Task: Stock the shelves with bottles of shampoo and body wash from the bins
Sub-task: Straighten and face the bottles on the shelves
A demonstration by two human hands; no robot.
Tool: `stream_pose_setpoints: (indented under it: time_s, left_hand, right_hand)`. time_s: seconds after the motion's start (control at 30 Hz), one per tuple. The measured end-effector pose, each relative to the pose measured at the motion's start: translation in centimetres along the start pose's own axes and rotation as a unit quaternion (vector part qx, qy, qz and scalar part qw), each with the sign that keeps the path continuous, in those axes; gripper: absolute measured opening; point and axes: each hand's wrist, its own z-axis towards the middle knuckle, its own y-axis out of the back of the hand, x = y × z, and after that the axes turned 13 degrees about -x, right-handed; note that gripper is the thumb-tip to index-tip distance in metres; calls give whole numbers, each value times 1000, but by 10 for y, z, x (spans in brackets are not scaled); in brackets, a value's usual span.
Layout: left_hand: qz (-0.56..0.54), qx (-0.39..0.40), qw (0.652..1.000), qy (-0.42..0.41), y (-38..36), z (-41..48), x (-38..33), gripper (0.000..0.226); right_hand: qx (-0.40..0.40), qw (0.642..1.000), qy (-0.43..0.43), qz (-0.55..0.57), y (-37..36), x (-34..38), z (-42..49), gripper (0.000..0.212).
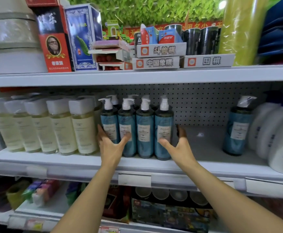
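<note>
The left hand (111, 146) and right hand (179, 147), both spread wide and holding nothing, bracket the row of teal plastic pump bottles (145, 130) on the white metal shelf (87, 161), probably squaring them together; a lone matching bottle (237, 130) stands at three o'clock.

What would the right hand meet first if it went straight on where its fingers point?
Likely the pegboard back panel: the right hand points into the bare shelf gap beside the rightmost blue pump bottle. Its thumb may brush that bottle; depth is unclear.
</note>
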Motion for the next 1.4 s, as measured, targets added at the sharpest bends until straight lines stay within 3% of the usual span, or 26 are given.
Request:
stream_pose_setpoints:
  time_s: [0.2, 0.3, 0.47, 0.57, 0.7, 0.83, 1.0, 1.17, 1.4]
  left_hand:
    - [55, -68, 996, -26, -11, -17, -5, 124]
    - [30, -123, 989, -71, -29, -47, -24, 111]
    - [12, -107, 991, -75, -58, -72, -42, 100]
    - [27, -107, 993, -41, -64, -72, -37, 105]
    - [48, -89, 995, 13, -64, -71, -30, 121]
    - [61, -79, 995, 9, -64, -73, -34, 131]
    - [106, -86, 989, -62, -66, -74, -33, 142]
    - [108, -89, 987, -77, -66, -74, -31, 145]
    - [113, -90, 986, -85, -67, -74, -30, 144]
  right_hand:
    - [-178, 982, 16, -56, 65, -6, 18, 78]
    - [-242, 967, 36, -74, 87, -9, 22, 73]
    - [-328, 937, -8, -120, 134, -26, 40, 74]
    - [-279, 955, -77, -61, 157, -41, 57, 89]
    - [-204, 970, -120, -45, 166, -46, 67, 70]
    - [-183, 974, -121, -56, 158, -45, 72, 70]
    - [-110, 986, -116, -47, 132, -47, 63, 69]
    - [-45, 994, -91, -27, 95, -38, 42, 64]
    - [-7, 998, -39, -38, 58, -30, 22, 73]
